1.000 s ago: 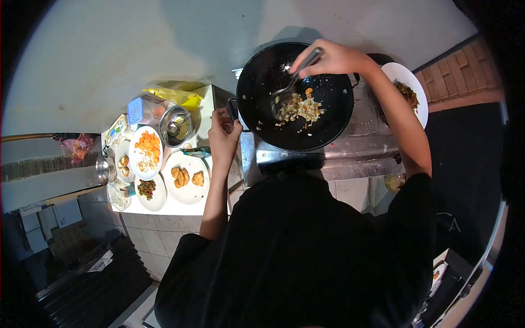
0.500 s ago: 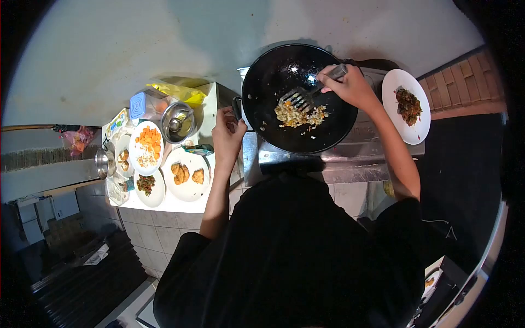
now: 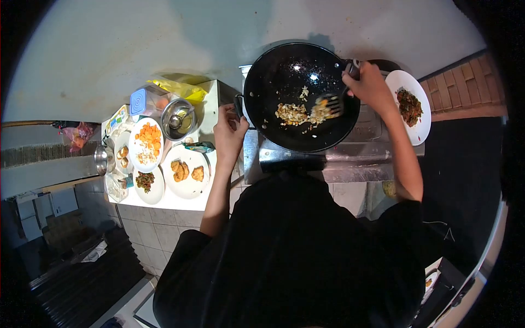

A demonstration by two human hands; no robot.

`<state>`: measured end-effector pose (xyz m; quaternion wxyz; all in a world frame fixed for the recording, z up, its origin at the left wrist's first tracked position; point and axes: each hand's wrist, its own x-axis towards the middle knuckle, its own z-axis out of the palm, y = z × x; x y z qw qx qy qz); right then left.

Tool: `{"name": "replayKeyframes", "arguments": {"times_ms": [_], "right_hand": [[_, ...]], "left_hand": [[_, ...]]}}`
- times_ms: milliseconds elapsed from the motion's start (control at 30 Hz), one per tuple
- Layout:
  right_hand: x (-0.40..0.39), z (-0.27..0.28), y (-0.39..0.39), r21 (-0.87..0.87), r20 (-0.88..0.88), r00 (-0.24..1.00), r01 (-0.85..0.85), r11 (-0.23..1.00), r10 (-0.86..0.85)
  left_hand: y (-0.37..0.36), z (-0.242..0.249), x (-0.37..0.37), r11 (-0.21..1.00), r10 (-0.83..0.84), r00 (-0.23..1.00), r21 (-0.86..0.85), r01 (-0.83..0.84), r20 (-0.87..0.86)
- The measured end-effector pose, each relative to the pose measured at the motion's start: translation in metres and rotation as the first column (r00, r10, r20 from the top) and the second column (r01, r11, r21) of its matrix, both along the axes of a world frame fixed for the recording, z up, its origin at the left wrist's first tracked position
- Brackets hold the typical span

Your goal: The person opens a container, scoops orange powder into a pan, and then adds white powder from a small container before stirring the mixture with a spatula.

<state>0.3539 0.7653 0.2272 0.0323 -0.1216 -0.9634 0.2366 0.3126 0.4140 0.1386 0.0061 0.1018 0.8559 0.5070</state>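
Observation:
A black wok (image 3: 273, 71) sits on the metal stove, with chopped pale and golden food (image 3: 291, 113) in its lower middle. My left hand (image 3: 229, 130) is closed on the wok's side handle (image 3: 238, 106). In my right hand (image 3: 372, 87) is the dark handle of a slotted spatula (image 3: 329, 107). The spatula's head is low in the right half of the wok, blurred, with some of the food on or against it. A few loose bits cling to the wok's surface around the pile.
Right of the wok stands a white oval plate (image 3: 418, 123) of dark cooked food. The left table holds a plate of chopped orange pieces (image 3: 134, 161), a plate of fried pieces (image 3: 188, 191), a metal bowl with a ladle (image 3: 188, 131) and a blue-lidded container (image 3: 138, 103).
My right hand has moved right, taking the spatula from the middle of the wok to its right side. Some food has shifted right with it. My left hand stays on the handle.

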Motion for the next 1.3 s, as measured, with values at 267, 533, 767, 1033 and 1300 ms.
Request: {"name": "replayKeyframes", "arguments": {"times_ms": [267,533,767,1033,1300], "right_hand": [[0.052,-0.019,-0.069,-0.427,-0.342,0.935,-0.245,0.87,0.096],[0.106,-0.044,-0.068,-0.026,-0.335,0.838,-0.466,0.884,0.432],[0.122,-0.053,-0.064,0.057,-0.292,0.855,-0.432,0.9,0.429],[0.119,-0.058,-0.055,0.086,-0.319,0.861,-0.39,0.917,0.396],[0.115,-0.045,-0.038,0.029,-0.215,0.909,-0.359,0.933,0.357]], "left_hand": [[-0.002,-0.005,0.002,0.999,0.004,1.0,0.044,-0.006,0.031],[0.001,-0.002,0.001,1.0,0.027,0.999,0.015,-0.027,0.024],[0.0,-0.003,0.001,0.999,0.027,0.999,-0.018,-0.027,0.043],[-0.002,-0.006,0.004,1.0,0.027,0.999,0.012,-0.027,0.021],[-0.001,-0.002,0.003,0.999,0.031,0.999,-0.015,-0.03,0.04]]}}
